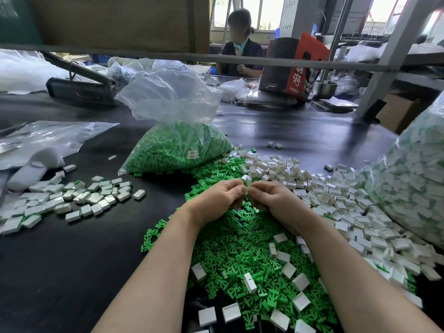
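My left hand and my right hand meet fingertip to fingertip above a heap of small green plastic pieces on the dark table. Between the fingertips sits a small white plastic cap, pinched from both sides; a bit of green shows at its lower edge. Loose white caps lie in a spread to the right of my hands. A group of white caps with green showing lies to the left.
An open clear bag of green pieces stands behind my hands. A large clear bag of white caps bulges at the right edge. Flat plastic bags lie far left. A person sits across the table beside a red-black box.
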Demonstrator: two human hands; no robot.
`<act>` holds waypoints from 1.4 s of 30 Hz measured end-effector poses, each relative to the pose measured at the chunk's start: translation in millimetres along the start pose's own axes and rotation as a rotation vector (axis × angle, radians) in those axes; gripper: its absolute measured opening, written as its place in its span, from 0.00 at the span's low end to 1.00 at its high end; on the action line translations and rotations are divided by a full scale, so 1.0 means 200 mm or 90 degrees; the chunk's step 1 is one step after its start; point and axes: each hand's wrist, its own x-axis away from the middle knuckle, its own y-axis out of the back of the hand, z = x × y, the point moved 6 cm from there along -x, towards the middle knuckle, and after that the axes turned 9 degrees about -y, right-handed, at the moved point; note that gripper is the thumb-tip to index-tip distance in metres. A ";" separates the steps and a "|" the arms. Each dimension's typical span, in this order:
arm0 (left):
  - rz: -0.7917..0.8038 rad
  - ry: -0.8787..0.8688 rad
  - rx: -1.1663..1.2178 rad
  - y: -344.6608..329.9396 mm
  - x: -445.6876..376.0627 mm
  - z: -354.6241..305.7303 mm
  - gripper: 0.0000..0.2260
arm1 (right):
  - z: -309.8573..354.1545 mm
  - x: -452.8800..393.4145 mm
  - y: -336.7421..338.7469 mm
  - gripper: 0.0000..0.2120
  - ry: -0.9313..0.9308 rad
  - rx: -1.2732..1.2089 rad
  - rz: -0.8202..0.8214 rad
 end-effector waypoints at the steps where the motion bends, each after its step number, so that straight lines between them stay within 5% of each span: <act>1: -0.001 -0.001 -0.003 0.00 0.00 0.00 0.13 | 0.00 0.00 0.00 0.15 0.001 -0.003 -0.001; 19: -0.018 -0.015 -0.090 0.02 0.00 -0.01 0.15 | -0.02 -0.02 0.02 0.15 0.033 0.152 -0.066; 27: -0.022 -0.036 -0.088 0.00 0.00 -0.03 0.14 | -0.02 0.00 0.01 0.17 -0.007 -0.002 -0.019; 37: -0.018 -0.022 -0.181 0.03 0.00 -0.03 0.12 | 0.02 0.01 0.01 0.12 0.055 0.266 -0.108; 42: -0.024 -0.027 -0.095 0.01 0.01 -0.05 0.14 | 0.02 0.01 0.01 0.15 0.037 0.124 -0.049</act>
